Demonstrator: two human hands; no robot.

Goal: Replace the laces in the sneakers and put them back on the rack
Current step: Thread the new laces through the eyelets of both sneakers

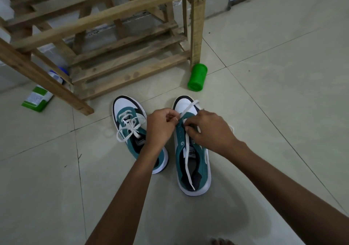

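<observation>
A wooden rack is seen standing on a pale tiled floor, its slatted shelves bare of shoes in the part that is shown; its top is cut off by the upper edge of the view. Two teal-and-white sneakers are set on the tiles just in front of it, toes toward the rack. The left sneaker is already laced and tied in a bow, so that half of the relacing is judged done. The right sneaker is at an early stage: a white lace is threaded only near the toe, one end laid forward over the toe cap, the other trailed back over the tongue into the shoe, and the nearer eyelets are left open. The lace is pinched at the front eyelets by the left hand, fingers curled tight, while the right hand is curled over the shoe's far side; whether lace or upper is held there cannot be told, the fingertips being hidden. Most of the lacing, the tying and the return of both shoes to the rack are judged still to be done. A green cylindrical container is seen lying by the rack's right leg, a green-and-white packet at its left, and a blue-and-white object behind the leg cannot be made out.
</observation>
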